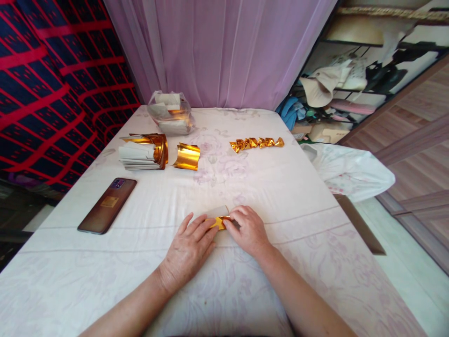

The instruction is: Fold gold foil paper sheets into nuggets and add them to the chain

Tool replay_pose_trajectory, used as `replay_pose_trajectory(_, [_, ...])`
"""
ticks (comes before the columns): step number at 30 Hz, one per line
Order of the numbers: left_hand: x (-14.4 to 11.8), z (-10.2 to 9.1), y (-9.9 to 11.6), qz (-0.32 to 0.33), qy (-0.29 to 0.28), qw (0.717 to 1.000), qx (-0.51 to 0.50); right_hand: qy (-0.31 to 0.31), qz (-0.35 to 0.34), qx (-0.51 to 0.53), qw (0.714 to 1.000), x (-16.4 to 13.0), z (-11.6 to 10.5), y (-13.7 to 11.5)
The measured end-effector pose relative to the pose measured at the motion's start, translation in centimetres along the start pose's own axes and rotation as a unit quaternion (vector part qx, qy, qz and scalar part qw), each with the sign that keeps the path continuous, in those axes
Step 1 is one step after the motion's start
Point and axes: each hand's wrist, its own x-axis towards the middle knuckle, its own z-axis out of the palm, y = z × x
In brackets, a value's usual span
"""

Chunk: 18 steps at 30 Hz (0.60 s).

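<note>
**Gold foil sheet (220, 223) under two hands, near side of the bench (298, 201)**

Sheet lies flat on the floral cover, in front of the person. Gold strip toward the body, pale part reaching beyond it; looks folded over, though the fingers hide the ends.

Handling, my judgement: nearly weightless, thin, springy enough to want to reopen. Shiny face probably slick; would crease or tear if tugged. Best held lightly by the edges or a fold, with a flat finger to steady it.

Left hand (188, 245): palm down, fingers long and slightly parted, tips resting on the sheet's left end. Not gripping. Right hand (248, 229): curled; thumb and forefinger close together, apparently pinching the right end. Exact contact too small to tell.

Farther out: phone (107, 206), back upward, left of the hands and well apart. Beyond, a fanned stack of gold-and-white sheets (142, 154), with a loose gold piece (187, 157) just right of it. Behind those, a clear plastic bag (170, 114) of similar paper. Right of centre, a slanting row of small crumpled-looking gold pieces (257, 143).

Room edge: mauve curtain (217, 51) behind, red-and-dark checked cloth (66, 89) left, shelves with a pale cap (320, 86) right.
</note>
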Motion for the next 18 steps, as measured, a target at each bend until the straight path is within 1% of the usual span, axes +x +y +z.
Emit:
replay_pose_trajectory(2, [-0.2, 0.33, 0.46, 0.016, -0.011, 1.0, 0.004, 0.001, 0.004, -0.001, 1.0, 0.0, 0.12, -0.01])
replay_pose_trajectory(6, [-0.58, 0.86, 0.71, 0.021, -0.025, 0.999, 0.024, 0.022, 0.01, -0.003, 1.0, -0.07, 0.39, 0.05])
replay_pose_trajectory(11, [-0.81, 0.88, 0.47, 0.024, -0.051, 0.998, 0.043, 0.043, 0.024, -0.013, 0.999, -0.18, 0.55, 0.09])
replay_pose_trajectory(18, [-0.85, 0.96, 0.52, 0.011, -0.06, 0.998, 0.036, 0.048, 0.018, -0.024, 0.998, -0.28, 0.62, 0.42])
